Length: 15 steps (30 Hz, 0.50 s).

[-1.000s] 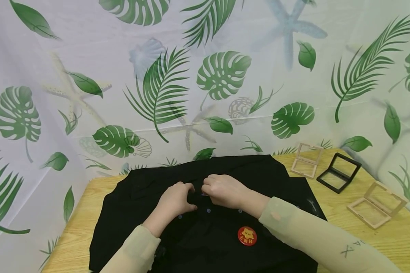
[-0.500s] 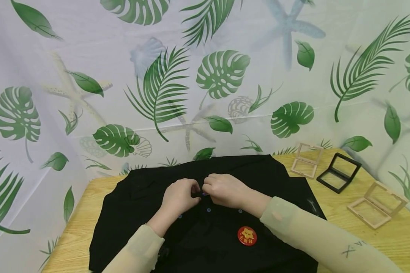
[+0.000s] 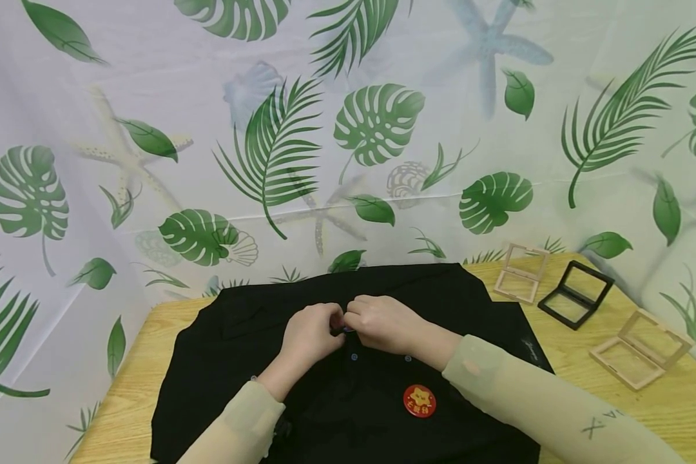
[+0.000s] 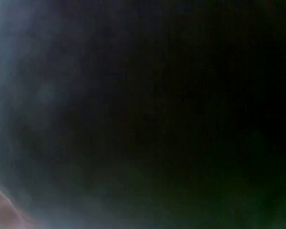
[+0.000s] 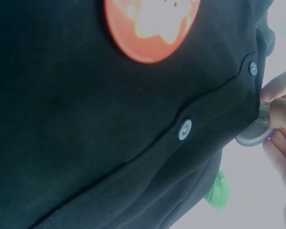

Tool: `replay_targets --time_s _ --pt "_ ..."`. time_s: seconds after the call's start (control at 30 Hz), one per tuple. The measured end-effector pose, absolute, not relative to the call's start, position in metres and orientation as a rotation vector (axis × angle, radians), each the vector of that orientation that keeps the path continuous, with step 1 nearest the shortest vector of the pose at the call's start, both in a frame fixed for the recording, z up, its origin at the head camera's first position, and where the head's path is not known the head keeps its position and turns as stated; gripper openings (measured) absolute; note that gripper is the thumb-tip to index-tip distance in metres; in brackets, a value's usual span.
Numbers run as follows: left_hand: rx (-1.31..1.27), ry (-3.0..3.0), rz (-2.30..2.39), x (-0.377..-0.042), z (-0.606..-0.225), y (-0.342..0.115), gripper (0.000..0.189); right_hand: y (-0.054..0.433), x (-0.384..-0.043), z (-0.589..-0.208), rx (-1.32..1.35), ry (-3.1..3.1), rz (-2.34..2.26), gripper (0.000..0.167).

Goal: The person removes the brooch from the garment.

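Note:
A black buttoned shirt point(image 3: 220, 386) lies spread over the table. Above its row of small buttons point(image 5: 184, 129), my right hand point(image 3: 383, 325) pinches a round pin badge point(image 5: 255, 132), whose grey back and clasp show in the right wrist view. My left hand point(image 3: 310, 332) curls in from the left, thumb and fingertips closed together at the badge's edge and the cloth there. A red round badge point(image 3: 419, 401) with a yellow star sits on the shirt nearer me. The left wrist view is nearly all dark, with a bit of skin in one corner.
On the wooden table point(image 3: 687, 403), right of the shirt, stand a small tan hinged frame point(image 3: 516, 290), a black one point(image 3: 565, 316) and a larger tan one point(image 3: 626, 370), all unfolded. A leaf-printed cloth point(image 3: 383, 212) hangs close behind.
My left hand has moved right toward the right hand, and the gap between its thumb and fingers has narrowed at the badge. The right hand stays almost in place.

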<state>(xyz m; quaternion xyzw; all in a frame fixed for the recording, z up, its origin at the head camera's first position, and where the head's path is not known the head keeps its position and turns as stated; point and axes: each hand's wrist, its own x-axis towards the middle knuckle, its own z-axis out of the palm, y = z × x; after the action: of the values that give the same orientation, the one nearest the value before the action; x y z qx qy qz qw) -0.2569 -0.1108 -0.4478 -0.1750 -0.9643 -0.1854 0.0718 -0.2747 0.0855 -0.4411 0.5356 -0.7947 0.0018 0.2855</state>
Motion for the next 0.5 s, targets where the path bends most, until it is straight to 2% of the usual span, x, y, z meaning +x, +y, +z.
replay_targets --time_s 0.5 --pt "-0.562 -2.715 -0.498 -0.2566 -0.4582 -0.1079 0.018 0.0850 -0.2776 -0.4460 1.363 -2.169 0.109 0.019"
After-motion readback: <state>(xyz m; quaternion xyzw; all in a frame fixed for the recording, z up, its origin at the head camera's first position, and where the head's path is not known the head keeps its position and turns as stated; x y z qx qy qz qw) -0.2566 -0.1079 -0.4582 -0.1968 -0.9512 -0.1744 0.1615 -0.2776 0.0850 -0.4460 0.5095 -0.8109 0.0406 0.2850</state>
